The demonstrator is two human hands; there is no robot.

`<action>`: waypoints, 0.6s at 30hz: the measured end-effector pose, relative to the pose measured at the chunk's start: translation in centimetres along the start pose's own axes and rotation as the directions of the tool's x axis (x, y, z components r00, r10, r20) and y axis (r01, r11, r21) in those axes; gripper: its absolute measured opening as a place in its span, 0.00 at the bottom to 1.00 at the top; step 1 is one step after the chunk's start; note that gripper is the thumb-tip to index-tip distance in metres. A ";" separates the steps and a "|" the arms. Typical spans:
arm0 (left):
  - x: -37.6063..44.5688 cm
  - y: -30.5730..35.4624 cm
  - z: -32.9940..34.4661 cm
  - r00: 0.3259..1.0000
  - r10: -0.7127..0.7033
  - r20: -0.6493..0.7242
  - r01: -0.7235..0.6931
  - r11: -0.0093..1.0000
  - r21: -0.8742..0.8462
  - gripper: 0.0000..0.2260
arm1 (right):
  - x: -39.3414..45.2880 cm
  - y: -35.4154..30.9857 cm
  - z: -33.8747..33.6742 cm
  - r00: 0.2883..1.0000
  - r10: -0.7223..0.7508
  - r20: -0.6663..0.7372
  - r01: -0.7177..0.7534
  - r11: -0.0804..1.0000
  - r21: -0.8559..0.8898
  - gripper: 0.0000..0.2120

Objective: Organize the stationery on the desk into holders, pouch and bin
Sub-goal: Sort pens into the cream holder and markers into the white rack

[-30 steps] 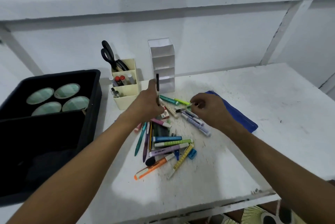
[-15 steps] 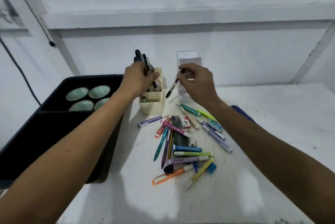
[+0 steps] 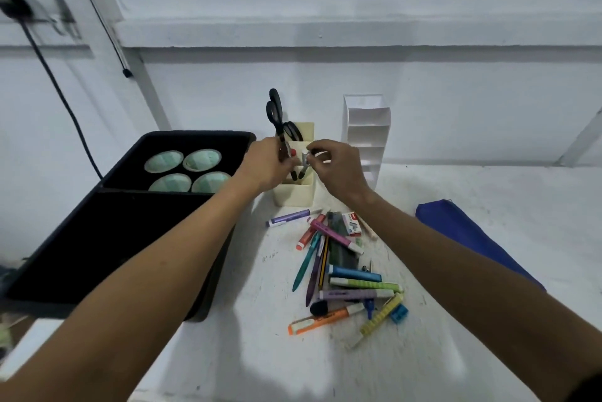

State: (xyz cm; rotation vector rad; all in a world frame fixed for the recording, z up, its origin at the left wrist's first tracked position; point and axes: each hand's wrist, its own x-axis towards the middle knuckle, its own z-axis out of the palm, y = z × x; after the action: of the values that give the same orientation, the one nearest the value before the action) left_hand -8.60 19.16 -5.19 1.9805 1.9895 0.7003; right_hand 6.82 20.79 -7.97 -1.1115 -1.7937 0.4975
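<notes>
A cream pen holder [image 3: 294, 193] stands at the back of the white desk [image 3: 260, 352], with black scissors [image 3: 275, 111] sticking up from it. My left hand [image 3: 265, 165] is over the holder's front compartment, fingers closed on a black pen [image 3: 294, 173] standing in it. My right hand [image 3: 338, 167] pinches the top of a second black pen [image 3: 304, 167] that also points down into that compartment. A pile of loose markers, pens and highlighters [image 3: 345, 274] lies on the desk below. A blue pouch [image 3: 462, 238] lies flat at the right.
A black bin [image 3: 81, 238] with several round green-lined cups [image 3: 187, 168] fills the left side. A tall white tiered holder [image 3: 365, 141] stands right of the cream one, against the wall. A black cable [image 3: 62, 92] hangs down the wall at the left. A small staple box [image 3: 353, 223] tops the pile.
Both hands rose from the pile, each carrying a black pen, and moved back to the cream holder. The pens now point down into its front compartment.
</notes>
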 end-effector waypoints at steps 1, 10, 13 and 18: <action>0.1 -0.3 0.2 1.000 0.009 -0.015 -0.009 1.000 0.002 0.08 | 0.0 0.1 0.3 1.000 0.003 0.011 -0.003 1.000 -0.008 0.09; 0.2 -1.0 1.3 0.994 -0.094 0.055 0.089 0.993 0.080 0.08 | -0.3 0.2 1.0 0.994 0.045 0.104 -0.044 0.999 -0.013 0.10; 0.1 -1.0 1.3 0.984 -0.098 0.147 0.084 0.991 0.100 0.09 | -0.8 0.3 1.1 0.990 0.036 0.138 -0.032 0.999 -0.032 0.10; 0.1 -1.4 1.2 0.976 -0.061 0.210 0.038 0.993 0.112 0.10 | -1.1 0.5 1.1 0.981 0.051 0.187 -0.042 0.998 -0.051 0.12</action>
State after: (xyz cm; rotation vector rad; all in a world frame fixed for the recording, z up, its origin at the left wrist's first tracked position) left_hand -9.20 19.51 -6.91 1.9645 1.9763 0.3582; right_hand 6.30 20.30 -9.41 -1.1733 -1.9550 0.6084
